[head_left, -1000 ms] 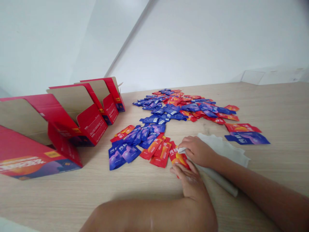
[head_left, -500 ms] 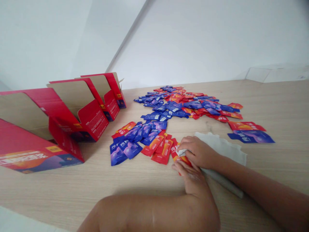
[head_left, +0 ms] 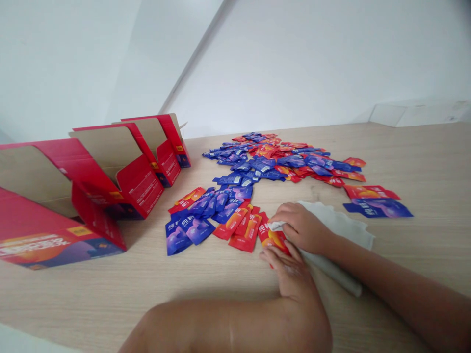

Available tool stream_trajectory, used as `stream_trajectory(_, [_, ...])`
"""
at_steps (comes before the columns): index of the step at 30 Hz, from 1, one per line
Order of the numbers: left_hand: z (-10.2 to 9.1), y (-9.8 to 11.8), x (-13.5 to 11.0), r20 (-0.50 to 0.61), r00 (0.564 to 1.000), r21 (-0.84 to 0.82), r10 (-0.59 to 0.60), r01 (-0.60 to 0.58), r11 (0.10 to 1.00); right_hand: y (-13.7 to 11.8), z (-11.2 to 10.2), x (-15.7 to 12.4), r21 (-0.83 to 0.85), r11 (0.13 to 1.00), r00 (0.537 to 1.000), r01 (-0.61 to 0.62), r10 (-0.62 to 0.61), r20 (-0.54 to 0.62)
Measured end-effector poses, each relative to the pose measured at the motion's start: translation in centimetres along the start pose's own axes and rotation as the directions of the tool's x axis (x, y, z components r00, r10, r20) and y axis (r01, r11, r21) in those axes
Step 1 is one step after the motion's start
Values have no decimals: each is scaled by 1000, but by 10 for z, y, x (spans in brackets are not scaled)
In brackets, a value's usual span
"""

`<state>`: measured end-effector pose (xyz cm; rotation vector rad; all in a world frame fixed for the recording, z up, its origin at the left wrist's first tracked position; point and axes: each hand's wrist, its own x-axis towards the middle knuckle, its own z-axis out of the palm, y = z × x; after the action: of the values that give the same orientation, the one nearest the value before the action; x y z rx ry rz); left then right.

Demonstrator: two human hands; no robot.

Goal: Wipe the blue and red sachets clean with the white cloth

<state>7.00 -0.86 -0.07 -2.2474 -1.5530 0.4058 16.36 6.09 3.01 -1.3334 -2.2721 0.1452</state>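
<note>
A red sachet (head_left: pixel 271 235) with an orange picture lies flat on the table under my hands. My left hand (head_left: pixel 287 269) holds its lower end down, thumb on one side and fingers on the other. A bunched corner of a white cloth (head_left: pixel 336 223) is gripped in my right hand (head_left: pixel 300 228), touching the sachet's upper right part. The rest of the cloth spreads beneath my right wrist. Just left of the sachet, more red sachets (head_left: pixel 245 228) overlap one another, next to a group of blue sachets (head_left: pixel 196 228).
Several open red cartons (head_left: pixel 142 181) stand in a row on the left. A large mixed pile of red and blue sachets (head_left: pixel 265 159) covers the table's back middle. One red and one blue sachet (head_left: pixel 379 208) lie apart on the right. The wall (head_left: pixel 312 63) rises behind the table (head_left: pixel 423 171).
The cloth corner in my right hand has shifted slightly up on the red sachet, showing more of its front. My left hand stays on it. The whole view has shifted slightly.
</note>
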Motion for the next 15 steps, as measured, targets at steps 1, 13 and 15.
stream_trajectory(1, [0, 0, 0, 4, 1000, -12, -2, 2, 1000, -4, -1, 0, 19, 999, 999, 43, -43, 23])
stream_trajectory(13, [-5, 0, -1, -18, 1000, -50, -17, 16, 999, -2, 1, 2, -10, 997, 987, 73, -70, 142])
stream_trajectory(15, [-4, 0, -1, -15, 1000, -46, -18, 17, 999, 0, 1, 2, -25, 998, 988, 58, -54, 143])
